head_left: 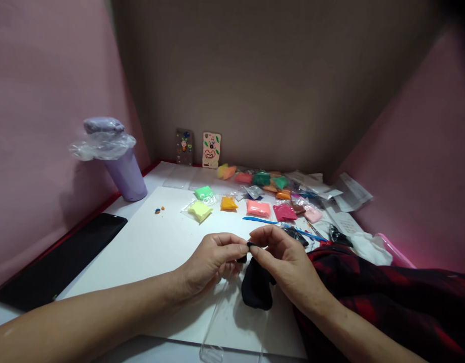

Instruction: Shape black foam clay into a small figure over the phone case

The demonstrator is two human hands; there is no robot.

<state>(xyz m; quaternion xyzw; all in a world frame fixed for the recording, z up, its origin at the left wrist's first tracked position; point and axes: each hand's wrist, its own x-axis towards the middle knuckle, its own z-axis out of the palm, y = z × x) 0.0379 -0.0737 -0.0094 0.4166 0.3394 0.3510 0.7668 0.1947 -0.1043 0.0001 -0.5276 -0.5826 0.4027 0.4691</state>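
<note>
My left hand (217, 257) and my right hand (283, 262) meet above the white board (172, 252). Fingertips of both are closed in a pinch on a small bit of black clay (249, 244). Another dark bit shows just under the left fingers, partly covered. Below my right hand is a larger, smooth black clay piece (257, 285) with a rounded lower end; its upper part is hidden by the fingers. It appears over a clear phone case (213, 327) on the board, but I cannot tell whether they touch.
Soft clay packets, among them yellow (199, 212), coral (258, 208) and magenta (284, 212), lie beyond my hands, near a blue modelling tool (260, 220). A lilac tumbler (127, 174) stands left; two decorated phone cases (212, 149) lean at the back. Checked cloth (353, 287) lies right.
</note>
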